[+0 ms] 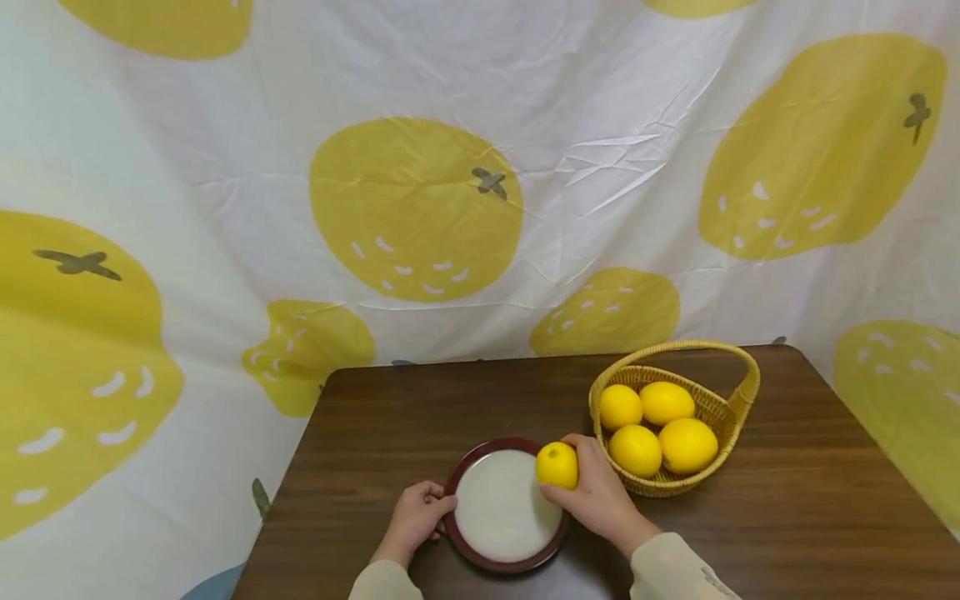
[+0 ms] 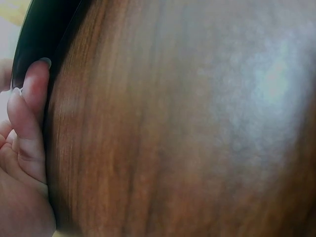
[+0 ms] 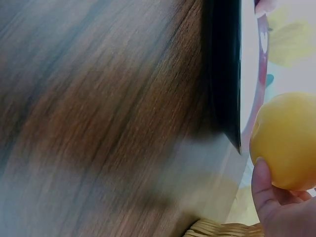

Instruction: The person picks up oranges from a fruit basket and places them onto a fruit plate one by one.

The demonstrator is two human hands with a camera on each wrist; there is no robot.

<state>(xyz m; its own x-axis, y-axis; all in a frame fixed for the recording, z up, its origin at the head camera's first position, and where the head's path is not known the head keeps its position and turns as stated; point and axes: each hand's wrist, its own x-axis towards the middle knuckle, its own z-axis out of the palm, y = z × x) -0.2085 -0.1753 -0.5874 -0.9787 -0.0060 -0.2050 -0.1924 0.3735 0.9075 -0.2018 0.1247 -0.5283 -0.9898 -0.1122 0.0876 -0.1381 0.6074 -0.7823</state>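
A yellow lemon is held in my right hand, over the right rim of a plate. The plate is white inside with a dark red rim, and its surface carries nothing. At its left edge my left hand grips the rim, thumb on top; in the left wrist view the fingers curl at the plate's dark underside. The right wrist view shows the lemon between the thumb and fingers, beside the plate's edge.
To the right of the plate stands a yellow wicker basket with a tall handle, holding several lemons. Both rest on a dark wooden table. Behind hangs a white cloth printed with large yellow fruit.
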